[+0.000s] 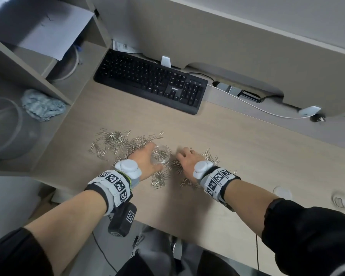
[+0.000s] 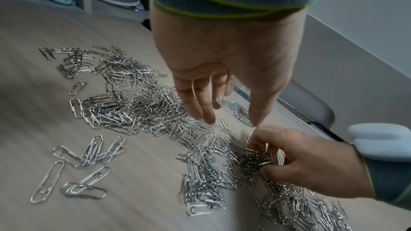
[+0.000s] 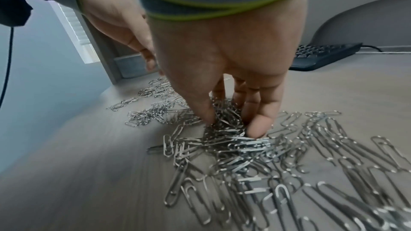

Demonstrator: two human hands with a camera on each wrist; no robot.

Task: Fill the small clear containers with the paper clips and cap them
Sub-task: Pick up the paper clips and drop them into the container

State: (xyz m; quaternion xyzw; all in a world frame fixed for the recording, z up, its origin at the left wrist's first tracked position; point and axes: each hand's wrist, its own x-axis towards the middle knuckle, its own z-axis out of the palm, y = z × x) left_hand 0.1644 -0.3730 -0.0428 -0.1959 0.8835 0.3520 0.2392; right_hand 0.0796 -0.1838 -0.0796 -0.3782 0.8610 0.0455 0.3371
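On the far left a crumpled blue-grey cloth (image 1: 42, 105) sits in the shelf nook beside a large clear tub (image 1: 7, 128). Silver paper clips (image 1: 116, 143) sprawl across the wooden desk (image 1: 237, 156). The left hand (image 1: 145, 162) curls round a small clear container (image 1: 161, 156), uncapped and part filled with clips. Just beside it, the right hand (image 1: 187, 162) pinches a clump of clips off the pile. A black keyboard (image 1: 151, 81) lies behind, well apart.
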